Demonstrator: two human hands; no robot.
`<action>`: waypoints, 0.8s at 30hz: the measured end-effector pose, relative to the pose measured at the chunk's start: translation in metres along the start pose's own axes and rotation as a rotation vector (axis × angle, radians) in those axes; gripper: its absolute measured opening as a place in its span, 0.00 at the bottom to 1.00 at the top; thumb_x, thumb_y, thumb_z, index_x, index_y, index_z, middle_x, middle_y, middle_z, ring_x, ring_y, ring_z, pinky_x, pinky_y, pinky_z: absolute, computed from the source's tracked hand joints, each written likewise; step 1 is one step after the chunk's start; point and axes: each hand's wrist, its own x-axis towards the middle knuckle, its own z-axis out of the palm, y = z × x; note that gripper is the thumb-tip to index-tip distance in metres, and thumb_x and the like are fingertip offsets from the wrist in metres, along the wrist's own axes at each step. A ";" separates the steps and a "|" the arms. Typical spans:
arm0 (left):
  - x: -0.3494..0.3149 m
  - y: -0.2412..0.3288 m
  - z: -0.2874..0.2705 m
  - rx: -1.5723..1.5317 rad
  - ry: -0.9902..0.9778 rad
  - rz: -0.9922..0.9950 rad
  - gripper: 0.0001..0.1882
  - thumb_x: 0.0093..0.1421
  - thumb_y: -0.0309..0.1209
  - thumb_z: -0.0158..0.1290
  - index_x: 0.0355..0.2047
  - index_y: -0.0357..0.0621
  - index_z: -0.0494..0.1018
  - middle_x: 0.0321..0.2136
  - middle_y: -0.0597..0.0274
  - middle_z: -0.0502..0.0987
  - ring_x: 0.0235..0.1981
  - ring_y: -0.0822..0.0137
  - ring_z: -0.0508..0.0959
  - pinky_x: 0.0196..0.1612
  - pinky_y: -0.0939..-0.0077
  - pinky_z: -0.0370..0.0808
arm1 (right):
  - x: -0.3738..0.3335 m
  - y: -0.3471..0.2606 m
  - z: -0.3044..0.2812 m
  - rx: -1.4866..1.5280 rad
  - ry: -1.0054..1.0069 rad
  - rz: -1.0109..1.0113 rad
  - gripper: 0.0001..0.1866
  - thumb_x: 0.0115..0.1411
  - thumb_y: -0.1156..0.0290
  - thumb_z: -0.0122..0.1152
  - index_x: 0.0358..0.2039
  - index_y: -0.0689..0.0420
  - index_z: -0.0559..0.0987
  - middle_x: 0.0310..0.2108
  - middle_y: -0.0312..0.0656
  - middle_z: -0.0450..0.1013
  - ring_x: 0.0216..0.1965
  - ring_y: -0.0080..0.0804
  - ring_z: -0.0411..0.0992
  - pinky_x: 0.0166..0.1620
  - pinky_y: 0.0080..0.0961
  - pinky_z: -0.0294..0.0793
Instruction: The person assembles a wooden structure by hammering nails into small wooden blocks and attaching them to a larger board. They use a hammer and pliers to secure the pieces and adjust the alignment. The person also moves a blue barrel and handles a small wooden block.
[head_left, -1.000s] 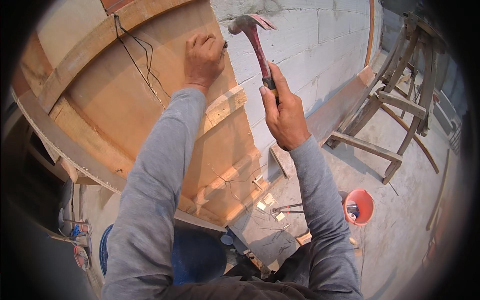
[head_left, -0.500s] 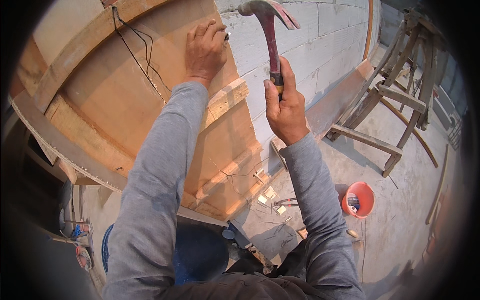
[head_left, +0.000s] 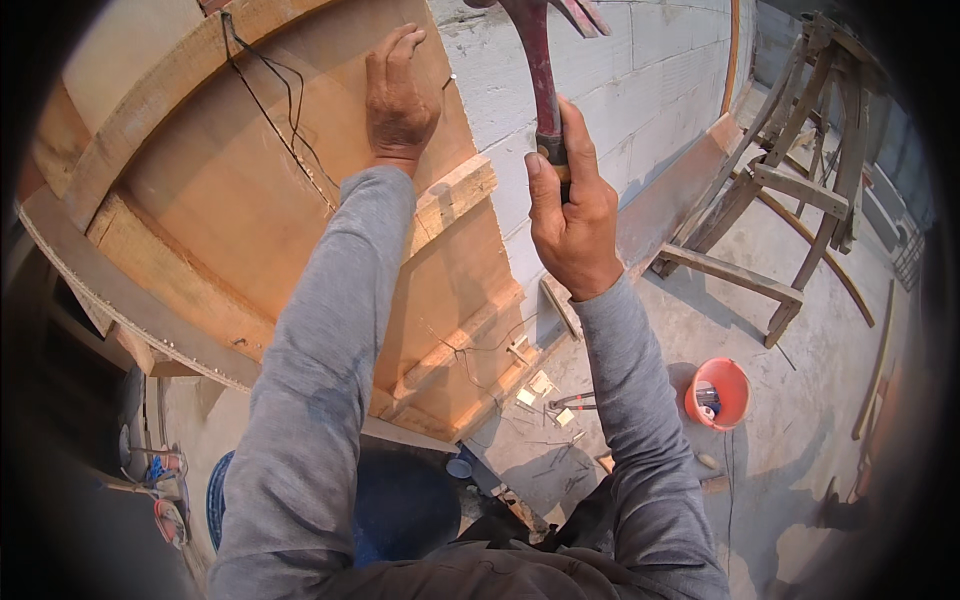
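Note:
My right hand [head_left: 578, 225] grips the handle of a claw hammer [head_left: 538, 75], held upright with its worn red neck showing. The hammer's head is partly cut off by the top of the picture. My left hand [head_left: 400, 105] rests against a plywood panel [head_left: 290, 170], fingers stretched out and holding nothing. Just right of that hand, a nail [head_left: 449, 82] with a bright head sticks out near the panel's right edge. A wooden batten [head_left: 455, 203] crosses the panel below my left wrist.
A white block wall [head_left: 600, 90] stands behind the panel. Dark wire [head_left: 290, 75] hangs over the panel's curved frame. On the concrete floor are an orange bucket [head_left: 735, 395], pincers [head_left: 572, 402] and wood scraps. A wooden trestle [head_left: 740, 220] stands to the right.
My left hand has let go of the nail and slid slightly left, its fingers straightening. The nail stays in the panel. The hammer has risen a little in the picture.

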 end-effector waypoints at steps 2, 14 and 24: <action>0.004 0.001 0.005 -0.018 0.019 -0.011 0.32 0.43 0.12 0.40 0.51 0.39 0.70 0.50 0.51 0.73 0.55 0.51 0.71 0.60 0.61 0.69 | -0.018 0.024 0.015 0.114 0.155 -0.028 0.32 0.65 0.77 0.54 0.67 0.58 0.55 0.38 0.50 0.77 0.29 0.40 0.78 0.30 0.33 0.76; 0.003 0.005 0.002 -0.034 0.046 -0.013 0.31 0.43 0.11 0.38 0.52 0.37 0.68 0.50 0.50 0.72 0.55 0.50 0.71 0.60 0.61 0.69 | -0.031 0.066 0.028 -0.182 -0.392 0.334 0.30 0.65 0.75 0.54 0.65 0.57 0.56 0.34 0.52 0.76 0.30 0.45 0.77 0.32 0.33 0.74; 0.015 0.007 0.005 -0.044 0.068 0.031 0.30 0.44 0.12 0.40 0.51 0.38 0.69 0.49 0.49 0.73 0.53 0.50 0.72 0.58 0.62 0.70 | -0.029 0.053 0.027 -0.126 -0.310 0.305 0.25 0.65 0.70 0.53 0.61 0.53 0.60 0.29 0.51 0.76 0.27 0.46 0.77 0.31 0.35 0.75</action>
